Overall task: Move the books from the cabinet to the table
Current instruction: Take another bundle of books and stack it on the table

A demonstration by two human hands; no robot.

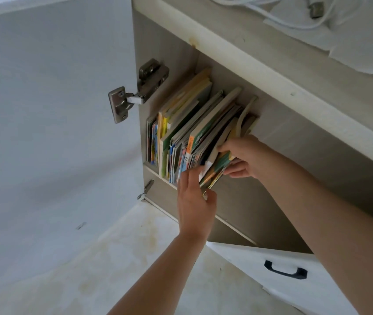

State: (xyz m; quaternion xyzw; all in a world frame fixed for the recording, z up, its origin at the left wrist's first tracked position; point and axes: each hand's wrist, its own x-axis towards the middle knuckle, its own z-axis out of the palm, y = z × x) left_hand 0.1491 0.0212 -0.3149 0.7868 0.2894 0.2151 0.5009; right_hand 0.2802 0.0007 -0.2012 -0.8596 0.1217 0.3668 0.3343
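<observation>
Several thin colourful books [181, 123] stand packed on the cabinet shelf [244, 201], leaning to the right. My left hand [193, 201] grips the lower front edge of the rightmost bundle of books [215, 169]. My right hand [247, 155] holds the same bundle from its right side, fingers curled over the covers. The bundle tilts outward over the shelf's front edge. The far ends of the books are hidden in the cabinet's shadow.
The white cabinet door [51, 123] stands open at the left on a metal hinge [135, 92]. A white tabletop [317, 30] with cables lies above. A white drawer with a dark handle [285, 270] is at the lower right. Stained pale floor [112, 258] lies below.
</observation>
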